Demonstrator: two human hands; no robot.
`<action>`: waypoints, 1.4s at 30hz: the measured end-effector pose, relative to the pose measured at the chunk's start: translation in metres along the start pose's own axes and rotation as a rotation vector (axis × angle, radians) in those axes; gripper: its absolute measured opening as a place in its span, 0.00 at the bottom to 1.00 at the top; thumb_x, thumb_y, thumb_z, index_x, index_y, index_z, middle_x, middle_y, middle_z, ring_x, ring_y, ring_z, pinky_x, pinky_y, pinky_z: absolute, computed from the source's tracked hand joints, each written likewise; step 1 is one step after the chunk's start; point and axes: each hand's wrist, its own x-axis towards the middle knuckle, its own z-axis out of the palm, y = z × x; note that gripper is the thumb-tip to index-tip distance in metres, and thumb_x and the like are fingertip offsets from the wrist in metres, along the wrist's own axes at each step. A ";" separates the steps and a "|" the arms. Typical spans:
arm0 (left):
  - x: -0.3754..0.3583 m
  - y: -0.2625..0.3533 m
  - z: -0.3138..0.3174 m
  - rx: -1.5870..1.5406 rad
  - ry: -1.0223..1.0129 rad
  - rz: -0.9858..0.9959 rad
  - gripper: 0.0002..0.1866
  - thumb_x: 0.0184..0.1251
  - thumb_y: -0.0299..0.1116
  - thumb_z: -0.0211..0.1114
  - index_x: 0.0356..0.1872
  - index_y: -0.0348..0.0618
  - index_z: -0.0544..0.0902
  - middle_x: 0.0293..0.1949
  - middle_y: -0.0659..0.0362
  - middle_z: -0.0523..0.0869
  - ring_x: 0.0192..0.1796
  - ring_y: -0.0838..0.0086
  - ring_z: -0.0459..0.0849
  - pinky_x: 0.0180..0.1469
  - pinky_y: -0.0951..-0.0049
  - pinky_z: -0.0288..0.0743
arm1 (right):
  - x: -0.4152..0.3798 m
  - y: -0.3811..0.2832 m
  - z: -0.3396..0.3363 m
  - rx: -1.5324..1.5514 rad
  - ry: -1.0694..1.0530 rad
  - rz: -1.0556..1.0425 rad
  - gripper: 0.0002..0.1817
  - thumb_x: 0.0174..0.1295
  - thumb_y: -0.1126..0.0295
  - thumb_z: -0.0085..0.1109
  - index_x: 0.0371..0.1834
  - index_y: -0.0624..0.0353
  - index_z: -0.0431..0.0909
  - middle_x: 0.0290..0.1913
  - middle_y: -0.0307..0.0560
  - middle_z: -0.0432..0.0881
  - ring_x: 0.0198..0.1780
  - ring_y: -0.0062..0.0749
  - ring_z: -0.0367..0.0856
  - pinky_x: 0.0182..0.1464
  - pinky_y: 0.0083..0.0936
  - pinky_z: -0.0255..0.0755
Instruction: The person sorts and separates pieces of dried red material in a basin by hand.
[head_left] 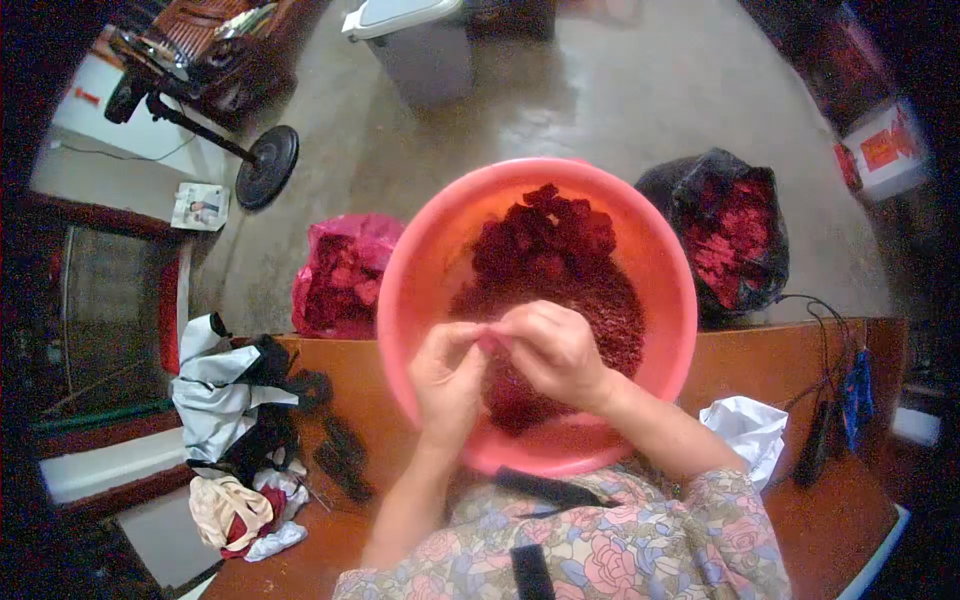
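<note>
Over a large pink plastic basin [686,310], my two hands meet at the fingertips. A small pinkish-red piece [492,342], too small to identify, is pinched between them. My left hand [443,372] is closed on its left side, thumb and fingers together. From the right, my right hand [562,352] holds it in a similar pinch. Dark red clumps [545,235] are heaped at the far side of the basin. Nearer, small dark red bits [618,312] are spread over the bottom, partly hidden by my hands.
Left of the basin stands a pink plastic bag [345,275] of red clumps; a black plastic bag [735,235] of similar stuff stands right. A wooden bench [800,350] carries cloths [235,510] and a white bag [745,430]. Beyond are a fan base [268,168] and a grey bin [420,60].
</note>
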 end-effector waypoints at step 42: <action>-0.006 0.001 -0.001 0.021 -0.017 0.079 0.09 0.60 0.15 0.61 0.39 0.37 0.80 0.39 0.59 0.81 0.41 0.77 0.79 0.45 0.79 0.74 | 0.001 -0.004 -0.004 0.179 0.022 0.124 0.10 0.50 0.81 0.59 0.36 0.61 0.78 0.34 0.49 0.80 0.36 0.42 0.81 0.37 0.31 0.76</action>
